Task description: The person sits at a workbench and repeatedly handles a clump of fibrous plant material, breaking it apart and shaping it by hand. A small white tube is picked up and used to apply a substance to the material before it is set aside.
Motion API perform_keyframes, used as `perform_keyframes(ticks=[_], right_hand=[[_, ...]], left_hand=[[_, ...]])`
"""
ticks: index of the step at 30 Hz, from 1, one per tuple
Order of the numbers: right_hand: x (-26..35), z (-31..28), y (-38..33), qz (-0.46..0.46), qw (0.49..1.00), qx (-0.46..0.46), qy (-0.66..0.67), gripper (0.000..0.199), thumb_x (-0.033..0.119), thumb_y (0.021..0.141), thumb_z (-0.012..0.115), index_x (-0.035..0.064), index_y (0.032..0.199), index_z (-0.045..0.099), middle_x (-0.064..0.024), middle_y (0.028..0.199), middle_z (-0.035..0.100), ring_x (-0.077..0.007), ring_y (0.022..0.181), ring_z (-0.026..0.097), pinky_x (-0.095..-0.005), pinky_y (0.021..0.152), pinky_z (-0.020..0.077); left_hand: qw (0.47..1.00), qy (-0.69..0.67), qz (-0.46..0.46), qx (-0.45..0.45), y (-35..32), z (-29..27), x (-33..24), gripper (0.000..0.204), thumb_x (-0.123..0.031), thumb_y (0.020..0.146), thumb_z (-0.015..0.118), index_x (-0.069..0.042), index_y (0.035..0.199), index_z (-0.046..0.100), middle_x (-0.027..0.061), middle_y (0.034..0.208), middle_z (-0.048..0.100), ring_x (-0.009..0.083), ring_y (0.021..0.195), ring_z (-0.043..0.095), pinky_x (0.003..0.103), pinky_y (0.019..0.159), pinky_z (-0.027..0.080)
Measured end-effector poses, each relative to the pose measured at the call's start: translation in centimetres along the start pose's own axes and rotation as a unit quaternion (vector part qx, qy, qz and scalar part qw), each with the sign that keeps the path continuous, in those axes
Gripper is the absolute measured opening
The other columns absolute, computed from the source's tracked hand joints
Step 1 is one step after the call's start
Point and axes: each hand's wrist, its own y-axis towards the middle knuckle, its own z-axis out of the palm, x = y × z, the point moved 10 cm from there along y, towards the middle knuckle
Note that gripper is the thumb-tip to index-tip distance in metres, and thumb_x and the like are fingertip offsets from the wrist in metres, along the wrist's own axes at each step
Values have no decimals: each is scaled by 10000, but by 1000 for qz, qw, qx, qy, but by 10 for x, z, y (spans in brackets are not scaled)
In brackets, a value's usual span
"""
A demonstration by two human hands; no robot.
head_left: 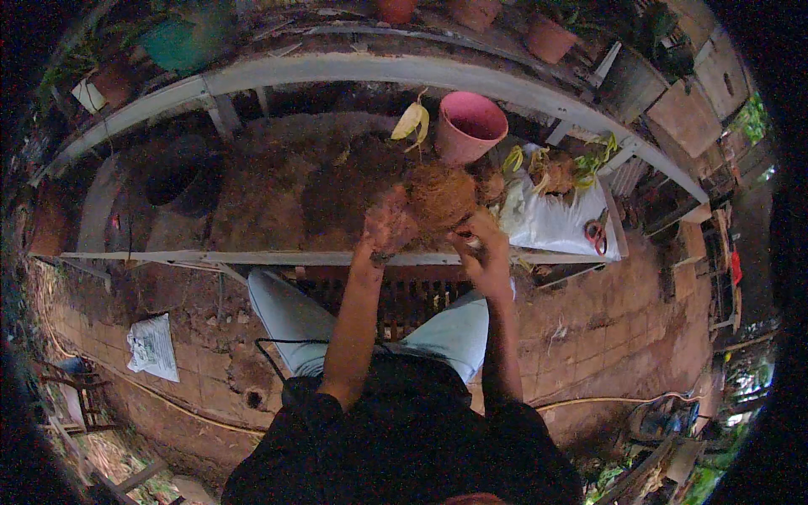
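Note:
A round brown ball of fibre [441,197], like a plant's root ball, rests at the near edge of the workbench in front of me. My left hand [390,220], smeared with soil, grips its left side. At the ball's lower right, my right hand [483,246] has its fingers pinched together; what lies in them is too small to make out. Just beyond the ball, a yellow-green leaf [411,124] sticks up; whether it grows from the ball is hidden. A pink pot [471,126] stands behind the ball, its opening facing me.
To the right, a white plastic bag [547,220] carries small leafy plants [555,172] and red-handled scissors [596,234]. Dark soil [278,185] covers the bench to the left, near a black pot [175,172]. Potted plants line a raised shelf behind. A white sack [153,347] lies on the floor.

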Motion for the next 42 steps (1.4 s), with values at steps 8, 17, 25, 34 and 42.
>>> perform_keyframes(ticks=[8, 17, 25, 34, 42], right_hand=[[-2, 4, -2, -12, 1000, 23, 11, 123, 11, 755, 659, -7, 861, 598, -112, 801, 598, -242, 746, 563, -327, 689, 442], [7, -3, 8, 46, 985, 110, -124, 139, 30, 766, 653, -8, 886, 596, -167, 820, 626, -292, 768, 624, -345, 692, 472], [9, -22, 38, 33, 977, 163, -133, 220, 87, 731, 665, 31, 923, 574, -181, 876, 638, -396, 832, 603, -472, 729, 457], [36, -59, 90, -65, 987, 60, -132, 123, 89, 829, 664, 12, 855, 570, -21, 656, 530, -122, 628, 525, -257, 512, 416], [-60, -26, 82, 91, 949, 30, 301, 165, 149, 811, 702, 82, 751, 563, 57, 750, 546, -53, 727, 487, -226, 650, 389]], left_hand=[[986, 127, 98, -43, -3, -47, 16, 878, -156, 708, 803, -49, 1406, 282, 102, 1384, 402, 229, 1241, 441, 385, 1059, 379], [902, 340, 114, -240, -7, -19, -29, 1022, -22, 581, 849, -31, 1410, 252, 112, 1334, 438, 241, 1217, 473, 381, 1033, 419], [861, 437, 73, -248, -8, -4, -25, 1038, 8, 523, 853, -45, 1396, 294, 111, 1348, 438, 234, 1221, 473, 378, 1028, 415], [859, 500, 82, -75, -1, 46, -12, 966, -88, 555, 886, -56, 1364, 360, 91, 1337, 457, 222, 1202, 481, 381, 1045, 389], [941, 292, 82, -149, -19, 14, 21, 719, -299, 761, 748, -92, 1355, 401, 98, 1306, 488, 228, 1168, 509, 416, 963, 468]])
